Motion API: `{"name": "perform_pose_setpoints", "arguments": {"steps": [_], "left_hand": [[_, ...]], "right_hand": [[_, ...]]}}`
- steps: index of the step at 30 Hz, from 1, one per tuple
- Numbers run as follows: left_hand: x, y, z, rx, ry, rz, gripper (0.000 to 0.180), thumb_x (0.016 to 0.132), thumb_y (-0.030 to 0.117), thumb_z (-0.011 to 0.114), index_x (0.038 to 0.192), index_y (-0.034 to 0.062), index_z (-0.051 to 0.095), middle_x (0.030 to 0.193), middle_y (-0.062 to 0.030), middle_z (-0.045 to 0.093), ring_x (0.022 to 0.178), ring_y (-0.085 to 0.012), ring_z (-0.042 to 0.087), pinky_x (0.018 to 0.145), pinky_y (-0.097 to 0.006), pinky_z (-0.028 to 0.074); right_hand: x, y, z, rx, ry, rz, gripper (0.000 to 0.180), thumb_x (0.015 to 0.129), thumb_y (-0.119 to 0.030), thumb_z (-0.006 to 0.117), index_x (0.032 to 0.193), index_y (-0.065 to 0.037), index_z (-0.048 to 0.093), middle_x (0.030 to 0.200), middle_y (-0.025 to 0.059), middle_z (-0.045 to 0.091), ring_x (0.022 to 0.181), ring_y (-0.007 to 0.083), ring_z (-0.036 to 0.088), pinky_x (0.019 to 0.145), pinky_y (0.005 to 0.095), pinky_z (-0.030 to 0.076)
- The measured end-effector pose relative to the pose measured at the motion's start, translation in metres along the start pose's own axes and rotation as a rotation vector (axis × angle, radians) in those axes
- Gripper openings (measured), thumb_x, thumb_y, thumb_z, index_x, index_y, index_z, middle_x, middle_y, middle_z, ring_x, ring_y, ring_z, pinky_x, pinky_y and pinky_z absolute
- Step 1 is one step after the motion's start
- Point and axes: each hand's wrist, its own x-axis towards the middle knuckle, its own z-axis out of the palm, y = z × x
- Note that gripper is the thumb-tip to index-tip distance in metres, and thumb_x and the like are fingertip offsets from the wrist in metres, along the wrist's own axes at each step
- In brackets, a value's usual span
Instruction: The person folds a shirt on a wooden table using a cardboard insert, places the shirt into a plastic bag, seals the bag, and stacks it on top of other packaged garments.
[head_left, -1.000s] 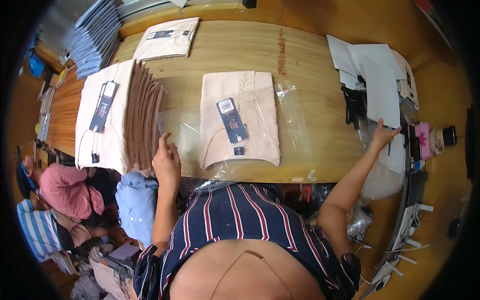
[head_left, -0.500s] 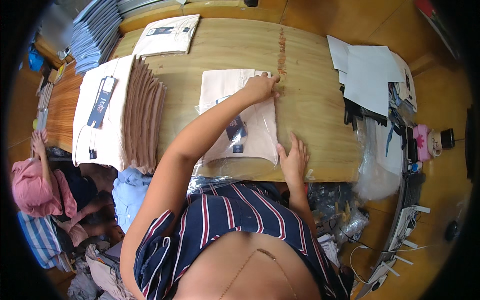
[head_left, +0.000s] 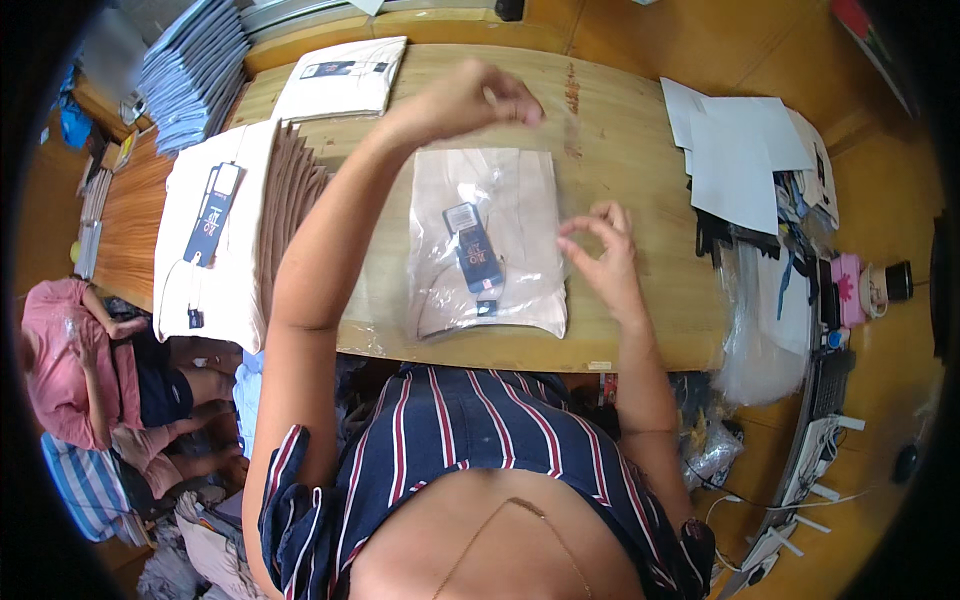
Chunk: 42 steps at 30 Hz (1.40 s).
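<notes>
Yellow-brown wood-grained table (head_left: pixel 650 200), worn at the far side. On it, nearest first:

Folded cream cloth garment (head_left: pixel 535 250), one, flat at table centre before the wearer; navy card hang tag (head_left: pixel 470 248) on top; glossy clear plastic film (head_left: pixel 490 178) over it, whether bag or loose sheet cannot be told. Likely light, soft, prone to sag; film probably slippery. Best held flat, palms beneath both side edges, not by tag.

Right hand (head_left: pixel 608 255): beside garment's right edge, thumb and forefinger tips close together; film between them cannot be told.

Left hand (head_left: pixel 480 100): above garment's far edge, fingers curled, grip narrow; contents unclear.

Stack of folded cream-and-brown garments (head_left: pixel 215 235): left.

Flat cream packaged garment (head_left: pixel 340 80): far left.
</notes>
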Motion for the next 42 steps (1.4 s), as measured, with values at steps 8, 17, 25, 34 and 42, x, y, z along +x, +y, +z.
{"name": "perform_pose_setpoints", "arguments": {"steps": [8,17,25,34,42], "left_hand": [[-0.033,0.035,-0.083,0.551,0.617,0.148,0.035,0.059,-0.014,0.038,0.08,0.0026,0.061,0.079,-0.0102,0.061,0.076,-0.0223,0.054,0.065,-0.029,0.044],[-0.036,0.02,-0.044,1.346,1.354,0.835,0.018,0.064,-0.005,0.063,0.08,0.0045,0.061,0.082,-0.0047,0.053,0.066,-0.0147,0.048,0.053,-0.024,0.036],[-0.024,-0.152,0.057,0.105,1.326,-0.265,0.013,0.068,-0.002,0.056,0.079,0.0031,0.054,0.073,-0.0115,0.05,0.063,-0.0254,0.05,0.058,-0.033,0.041],[-0.05,-0.197,0.072,0.068,0.984,-0.821,0.012,0.065,0.005,0.058,0.074,0.0064,0.066,0.067,-0.0154,0.061,0.06,-0.0252,0.059,0.058,-0.033,0.044],[-0.069,-0.202,0.075,-0.334,0.798,-0.742,0.009,0.069,-0.005,0.052,0.072,0.0037,0.054,0.059,-0.0008,0.053,0.05,-0.0057,0.039,0.042,-0.021,0.029]], "right_hand": [[0.098,-0.039,0.001,-0.255,-0.187,-0.366,0.015,0.066,-0.015,0.064,0.081,-0.016,0.065,0.083,0.0071,0.042,0.084,0.0236,0.042,0.077,0.0331,0.036],[0.204,-0.009,0.035,0.276,0.936,-0.207,0.02,0.082,-0.02,0.051,0.09,-0.005,0.062,0.073,0.009,0.061,0.054,0.0197,0.051,0.055,0.0284,0.042],[0.155,0.103,0.097,-0.118,0.508,-0.067,0.015,0.075,-0.007,0.055,0.087,-0.007,0.063,0.078,0.0098,0.059,0.07,0.0261,0.055,0.062,0.0321,0.043],[0.133,0.161,0.103,0.269,-0.079,0.237,0.017,0.076,0.001,0.049,0.085,0.0,0.063,0.081,0.0078,0.062,0.069,0.0141,0.058,0.063,0.0236,0.045],[0.116,0.16,0.094,0.682,-0.006,0.419,0.013,0.074,0.01,0.05,0.082,0.0,0.049,0.073,0.0055,0.054,0.066,0.0132,0.056,0.062,0.021,0.045]]}}
